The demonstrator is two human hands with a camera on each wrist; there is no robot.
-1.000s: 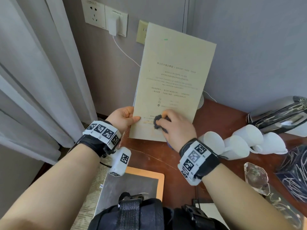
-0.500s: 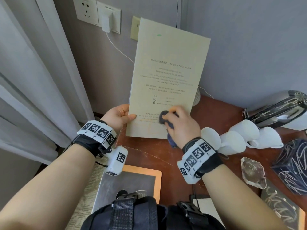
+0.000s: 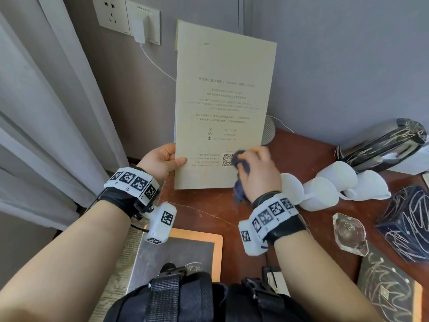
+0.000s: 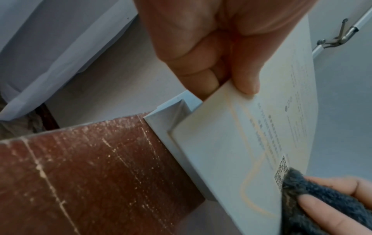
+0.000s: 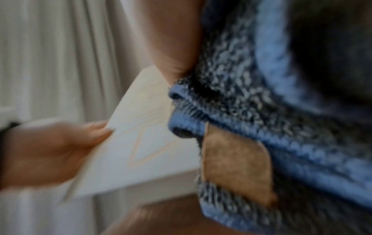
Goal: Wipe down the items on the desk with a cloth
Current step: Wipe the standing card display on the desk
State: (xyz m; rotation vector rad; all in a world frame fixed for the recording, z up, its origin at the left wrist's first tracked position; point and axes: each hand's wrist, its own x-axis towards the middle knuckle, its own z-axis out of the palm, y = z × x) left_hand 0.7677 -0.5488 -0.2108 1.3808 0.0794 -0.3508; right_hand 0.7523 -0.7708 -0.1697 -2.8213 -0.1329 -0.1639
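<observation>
White curtains (image 3: pixel 34 112) hang left, a charger (image 3: pixel 139 31) sits plugged into the wall socket (image 3: pixel 126 18), its cable (image 3: pixel 155 63) trailing, possibly deskward.

Matt paper booklet (image 3: pixel 222 108); fuzzy knitted cloth (image 5: pixel 261 111); scratched reddish wood desk (image 4: pixel 90 174).

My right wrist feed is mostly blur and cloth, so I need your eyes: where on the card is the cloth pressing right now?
Observer: The cloth is on the card's lower right, just beside the QR code.
Operator: Is the card lying flat?
Observer: No, it is held upright. The left hand pinches its lower left edge, thumb on the front.
Operator: Anything close to my right hand?
Observer: White cups lie on their sides on the desk, just to the right of the right hand.
</observation>
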